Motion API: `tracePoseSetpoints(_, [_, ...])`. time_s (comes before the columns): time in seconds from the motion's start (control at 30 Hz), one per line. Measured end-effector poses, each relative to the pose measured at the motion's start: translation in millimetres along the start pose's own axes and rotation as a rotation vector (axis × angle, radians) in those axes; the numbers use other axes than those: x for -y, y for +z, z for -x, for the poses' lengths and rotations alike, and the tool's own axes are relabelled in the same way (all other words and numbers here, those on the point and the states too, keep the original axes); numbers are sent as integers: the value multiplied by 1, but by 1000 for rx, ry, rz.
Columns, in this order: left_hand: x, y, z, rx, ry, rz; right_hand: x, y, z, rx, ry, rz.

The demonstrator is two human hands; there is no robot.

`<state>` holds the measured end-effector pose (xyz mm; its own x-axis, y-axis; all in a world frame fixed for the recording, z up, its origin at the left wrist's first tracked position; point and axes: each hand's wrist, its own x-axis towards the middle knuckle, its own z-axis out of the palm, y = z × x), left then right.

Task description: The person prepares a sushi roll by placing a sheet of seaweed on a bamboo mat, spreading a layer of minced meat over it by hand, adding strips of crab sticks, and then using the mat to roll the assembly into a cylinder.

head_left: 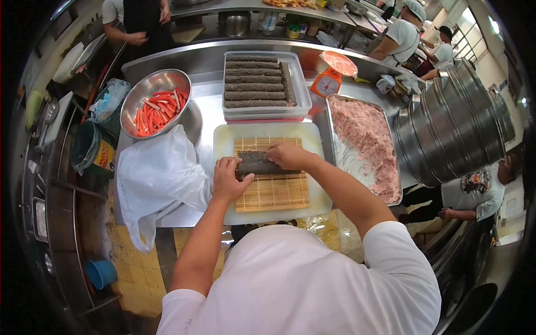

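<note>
A dark seaweed roll (259,166) lies crosswise on a bamboo rolling mat (273,195), which rests on a white cutting board (318,195). My left hand (228,180) grips the roll's left end, thumb on the near side and fingers over the top. On the right part of the roll, my right hand (287,156) is closed with its fingers curled down onto the seaweed. What lies inside the roll is hidden. Just beyond the board, a clear plastic container (304,100) holds several finished dark rolls (254,80), most side by side and one set at a right angle.
To the left, a steel bowl (129,109) holds red-and-white crab sticks (159,114); a white plastic bag (162,173) hangs over the table edge. At right are a tray of pink minced meat (365,139), an orange scale (326,82) and stacked steel steamers (455,123). Other people stand around.
</note>
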<state>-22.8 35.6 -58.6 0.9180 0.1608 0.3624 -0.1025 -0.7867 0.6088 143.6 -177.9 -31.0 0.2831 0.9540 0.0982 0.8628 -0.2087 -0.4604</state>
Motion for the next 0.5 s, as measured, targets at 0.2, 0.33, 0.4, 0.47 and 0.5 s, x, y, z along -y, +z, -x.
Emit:
tracePoseSetpoints(0.2, [-3,5,-2,-24,40,25,8,-10,10,-116,129,-5])
tracePoseSetpoints(0.33, [-2,2,2,-25,30,0,-10,3,30,-75,-3,-73])
tracePoseSetpoints(0.4, [-1,4,1,-33,32,-2,-16,-11,38,49,181,-52])
tracePoseSetpoints(0.47, [4,4,3,-26,39,-19,-7,-17,33,59,314,-17])
tracePoseSetpoints(0.5, [4,5,3,-10,25,-24,1,-18,31,-48,275,-7])
